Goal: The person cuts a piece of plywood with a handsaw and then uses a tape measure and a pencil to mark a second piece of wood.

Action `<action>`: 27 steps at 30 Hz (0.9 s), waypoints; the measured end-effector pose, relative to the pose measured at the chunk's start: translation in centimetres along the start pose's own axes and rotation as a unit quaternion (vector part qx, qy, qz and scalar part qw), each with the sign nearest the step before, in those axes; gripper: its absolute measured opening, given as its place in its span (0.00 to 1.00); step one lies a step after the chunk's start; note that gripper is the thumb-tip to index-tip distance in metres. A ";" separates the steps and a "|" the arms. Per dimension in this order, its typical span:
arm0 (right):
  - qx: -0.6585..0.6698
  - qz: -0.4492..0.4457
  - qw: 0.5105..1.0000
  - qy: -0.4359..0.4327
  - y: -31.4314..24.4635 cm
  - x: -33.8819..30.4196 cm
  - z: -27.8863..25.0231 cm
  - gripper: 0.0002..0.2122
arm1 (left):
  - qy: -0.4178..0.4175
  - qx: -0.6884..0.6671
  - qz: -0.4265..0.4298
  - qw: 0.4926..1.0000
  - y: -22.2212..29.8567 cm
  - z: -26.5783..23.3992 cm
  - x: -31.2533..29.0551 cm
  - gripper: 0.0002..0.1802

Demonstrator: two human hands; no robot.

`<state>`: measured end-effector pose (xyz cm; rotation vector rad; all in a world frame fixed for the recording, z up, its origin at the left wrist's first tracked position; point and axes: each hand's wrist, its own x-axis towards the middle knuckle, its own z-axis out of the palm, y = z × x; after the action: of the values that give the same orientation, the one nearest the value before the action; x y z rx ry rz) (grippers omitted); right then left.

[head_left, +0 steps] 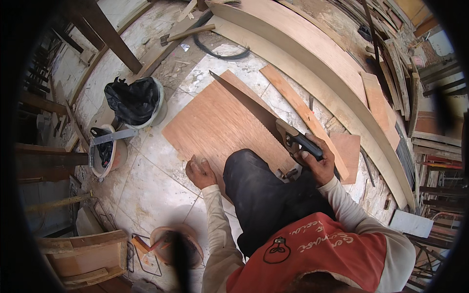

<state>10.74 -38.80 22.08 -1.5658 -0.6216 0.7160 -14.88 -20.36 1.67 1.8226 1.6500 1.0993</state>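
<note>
My right hand (320, 158) is wrapped round the black and tan handle of a handsaw (254, 110). The saw's long dark blade lies diagonally across a reddish-brown plywood sheet (210, 117) on the floor, its tip toward the far side. Beside the near left edge of the sheet is my left hand (201, 173), its fingers loosely curled and apart with nothing visible in them. My knee, in dark trousers (259, 180), covers the sheet's near part. Close to the knee, a small metal-headed tool (287, 174) is partly hidden.
A narrow wooden strip (308, 117) and a small plywood offcut (345, 156) lie to the right, before a long curved-looking board (312, 63). On the left stand two buckets (160, 110) with black plastic and a metal square (115, 137). A hammer (190, 32) lies far off.
</note>
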 end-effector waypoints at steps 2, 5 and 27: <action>-0.058 -0.028 0.998 -0.009 0.0 2.0 1.0 0.21 | -0.060 -0.041 0.056 0.996 2.1 3.4 5.8 0.16; -0.123 -0.058 0.990 -0.030 0.3 4.2 2.2 0.21 | -0.126 0.059 0.105 0.985 1.8 10.5 13.6 0.20; -0.181 -0.111 0.972 -0.100 2.8 11.3 2.2 0.21 | -0.204 0.269 -0.199 0.920 7.1 20.3 22.8 0.32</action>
<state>16.55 -29.28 18.10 -1.7303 -1.1097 0.6171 4.78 4.00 1.18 1.7316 2.0452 0.0738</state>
